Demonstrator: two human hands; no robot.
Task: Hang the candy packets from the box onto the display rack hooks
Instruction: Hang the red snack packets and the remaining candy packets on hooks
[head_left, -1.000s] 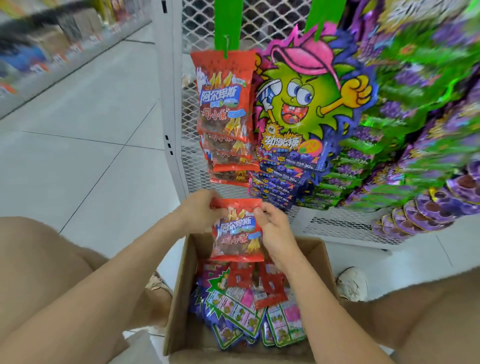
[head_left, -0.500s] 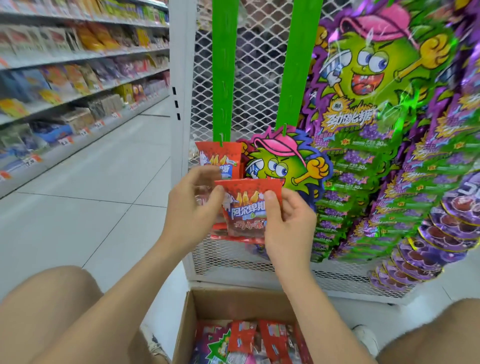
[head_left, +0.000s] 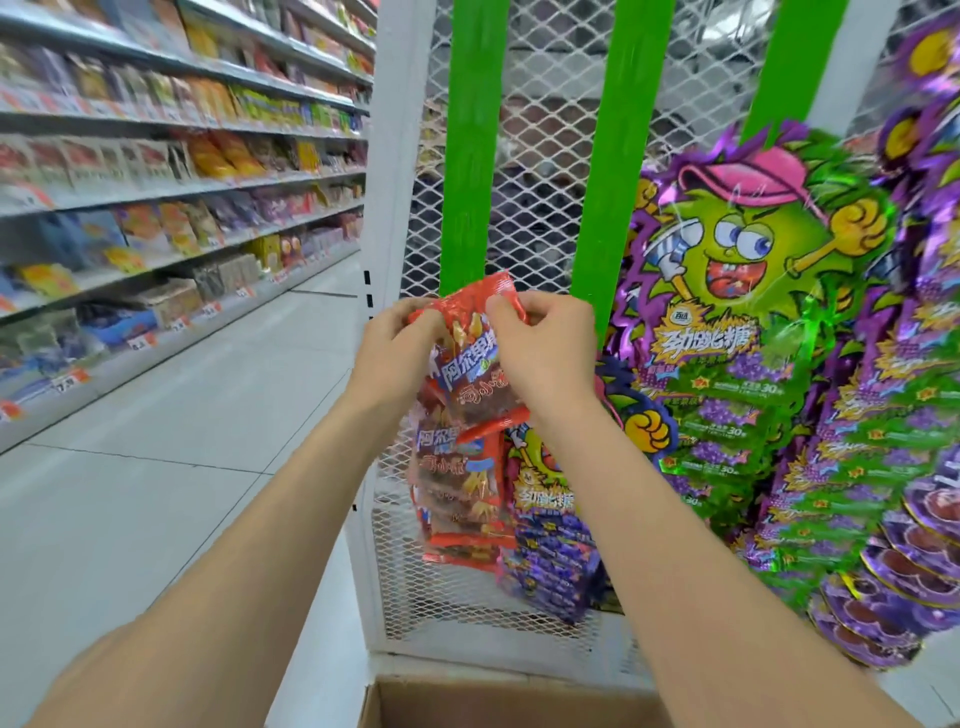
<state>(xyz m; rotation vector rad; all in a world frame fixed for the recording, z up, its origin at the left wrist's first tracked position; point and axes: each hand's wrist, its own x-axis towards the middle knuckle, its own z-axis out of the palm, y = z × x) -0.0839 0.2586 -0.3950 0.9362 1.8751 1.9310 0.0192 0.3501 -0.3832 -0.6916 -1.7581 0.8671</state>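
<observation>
A red candy packet (head_left: 475, 364) is held up against the lower end of the left green hanging strip (head_left: 470, 156) on the white mesh display rack (head_left: 545, 104). My left hand (head_left: 397, 358) pinches its top left corner and my right hand (head_left: 543, 353) pinches its top right edge. Below it, several matching red packets (head_left: 460, 499) hang in a column on the same strip. The hook itself is hidden behind the packet and my fingers. Only the top rim of the cardboard box (head_left: 498, 699) shows at the bottom.
Purple-and-green candy strips (head_left: 727, 338) with a cartoon header hang to the right, crowding the rack. More purple packets (head_left: 883, 571) hang at far right. Stocked store shelves (head_left: 156, 208) line the aisle on the left, across the tiled floor (head_left: 182, 441).
Both hands have lifted the red packet from the box up to the green strip above the hanging red packets. The view has tilted upward, so the box contents have dropped out of sight.
</observation>
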